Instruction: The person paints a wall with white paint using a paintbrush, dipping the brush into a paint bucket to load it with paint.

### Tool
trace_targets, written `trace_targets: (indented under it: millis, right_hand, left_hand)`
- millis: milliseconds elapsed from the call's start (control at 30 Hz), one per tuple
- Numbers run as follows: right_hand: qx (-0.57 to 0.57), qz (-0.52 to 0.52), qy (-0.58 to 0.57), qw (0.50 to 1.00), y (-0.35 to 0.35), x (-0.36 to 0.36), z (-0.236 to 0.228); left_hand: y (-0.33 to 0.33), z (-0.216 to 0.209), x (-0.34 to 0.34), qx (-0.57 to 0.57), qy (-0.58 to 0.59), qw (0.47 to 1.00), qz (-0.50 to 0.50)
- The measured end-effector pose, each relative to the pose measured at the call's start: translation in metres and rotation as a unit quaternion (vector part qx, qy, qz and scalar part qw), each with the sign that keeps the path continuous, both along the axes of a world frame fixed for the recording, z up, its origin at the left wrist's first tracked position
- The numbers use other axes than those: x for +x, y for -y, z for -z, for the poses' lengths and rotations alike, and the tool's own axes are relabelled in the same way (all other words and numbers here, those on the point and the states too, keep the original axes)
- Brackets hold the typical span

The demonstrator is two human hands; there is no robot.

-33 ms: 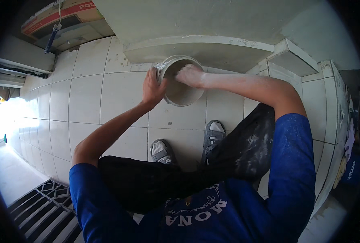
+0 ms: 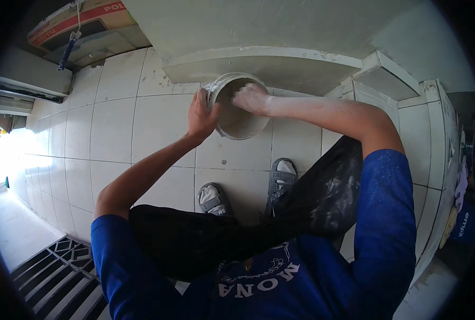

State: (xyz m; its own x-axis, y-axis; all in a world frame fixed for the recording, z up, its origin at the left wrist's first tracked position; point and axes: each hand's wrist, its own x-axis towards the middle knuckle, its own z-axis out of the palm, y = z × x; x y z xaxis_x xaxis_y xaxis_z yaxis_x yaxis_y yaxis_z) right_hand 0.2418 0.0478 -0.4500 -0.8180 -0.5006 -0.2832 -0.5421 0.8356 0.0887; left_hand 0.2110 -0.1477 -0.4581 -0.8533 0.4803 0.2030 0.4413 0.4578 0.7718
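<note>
A whitish bucket [image 2: 243,128] stands on the tiled floor in front of me, its mouth tipped toward me. My left hand [image 2: 201,114] grips its left side, thumb at the rim and fingers round the outer wall. Inside the mouth is my right hand [image 2: 252,100], coated in white powder or paste up the forearm. Its fingers are curled together, and whatever they may hold is hidden. A pale residue coats the bucket's inner wall; the bottom is mostly in shadow.
Behind the bucket runs a low ledge [image 2: 301,68] along the wall. My sandalled feet [image 2: 214,200] are on the tiles just nearer than the bucket. A dark metal grille [image 2: 56,272] lies at lower left. A paint roller [image 2: 68,50] hangs at upper left beside a cardboard box [image 2: 96,26].
</note>
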Motion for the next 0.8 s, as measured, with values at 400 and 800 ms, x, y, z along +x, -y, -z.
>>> trace_targets:
  millis: [400, 800]
  right_hand:
    - [0.044, 0.076, 0.115, 0.99, 0.002, 0.009, 0.05]
    - [-0.267, 0.291, -0.016, 0.919, -0.011, 0.012, 0.03]
  left_hand:
    - [-0.008, -0.001, 0.007, 0.032, -0.037, 0.999, 0.021]
    - [0.0, -0.002, 0.004, 0.006, -0.005, 1.0, 0.01]
